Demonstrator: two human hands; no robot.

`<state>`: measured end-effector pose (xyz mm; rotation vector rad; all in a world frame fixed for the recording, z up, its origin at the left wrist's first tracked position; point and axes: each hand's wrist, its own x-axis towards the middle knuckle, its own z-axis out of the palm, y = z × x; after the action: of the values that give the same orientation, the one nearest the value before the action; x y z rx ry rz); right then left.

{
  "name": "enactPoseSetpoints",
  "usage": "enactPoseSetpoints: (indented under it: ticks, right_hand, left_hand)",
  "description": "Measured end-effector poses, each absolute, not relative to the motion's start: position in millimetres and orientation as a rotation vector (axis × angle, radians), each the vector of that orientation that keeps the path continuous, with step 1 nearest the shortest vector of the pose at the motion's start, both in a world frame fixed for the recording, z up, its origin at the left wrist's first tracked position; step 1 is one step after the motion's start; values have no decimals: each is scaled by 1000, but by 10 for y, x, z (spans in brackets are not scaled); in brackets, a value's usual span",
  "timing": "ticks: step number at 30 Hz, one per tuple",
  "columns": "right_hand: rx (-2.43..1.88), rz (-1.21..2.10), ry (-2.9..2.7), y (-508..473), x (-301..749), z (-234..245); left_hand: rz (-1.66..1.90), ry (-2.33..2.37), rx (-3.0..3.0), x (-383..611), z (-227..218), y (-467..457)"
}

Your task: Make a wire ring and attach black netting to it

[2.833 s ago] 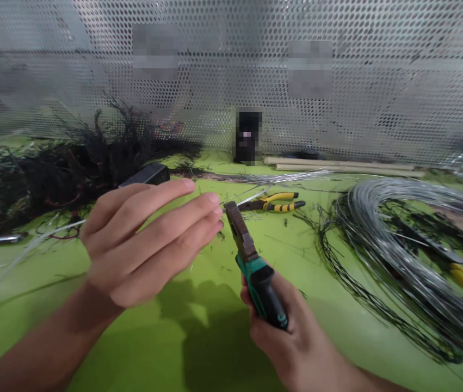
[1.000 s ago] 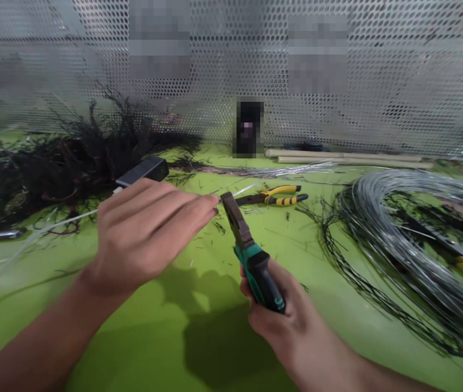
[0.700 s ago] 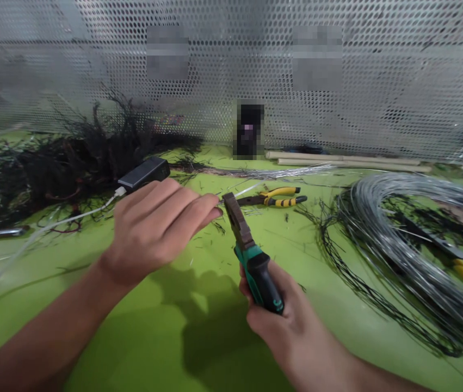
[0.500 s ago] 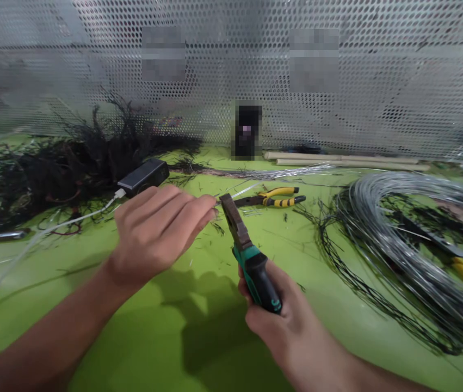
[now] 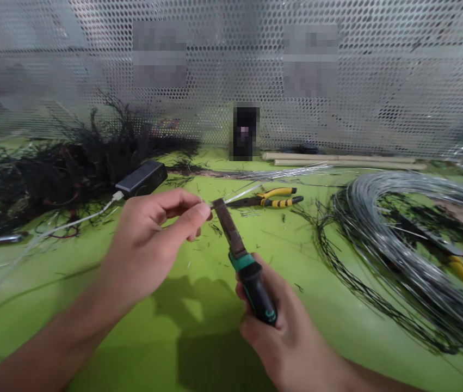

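Over the desk middle our left hand pinches the thin wire, right hand clamps green-handled pliers onto it; wire looks uncut.

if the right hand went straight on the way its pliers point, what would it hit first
Most likely the left hand. The pliers held by the right hand point up and left, with their tip right beside its pinched fingertips. Depth is unclear, so they may already touch.
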<state>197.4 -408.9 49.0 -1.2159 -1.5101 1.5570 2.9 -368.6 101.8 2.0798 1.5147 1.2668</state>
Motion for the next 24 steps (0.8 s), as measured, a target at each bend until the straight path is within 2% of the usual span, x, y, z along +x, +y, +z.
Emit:
enactPoseSetpoints:
  ticks: [5, 9, 17, 20, 24]
  right_hand:
    - [-1219, 1702, -1387, -4110, 1992, 478]
    - [-1186, 1651, -1429, -4096, 2005, 472]
    - [-1159, 1699, -1379, -4086, 2004, 472]
    - [-1130, 1704, -1387, -4091, 2007, 482]
    - [-1161, 1786, -1333, -4078, 2000, 516]
  left_hand:
    - [1573, 1678, 2821, -53, 930, -3640]
    - [1491, 1473, 3366, -210, 931, -3640]
    - [1278, 1797, 3374, -360, 955, -3660]
    - [1252, 1708, 3425, -310, 959, -3641]
    - [1366, 1583, 3209, -170, 929, -3593]
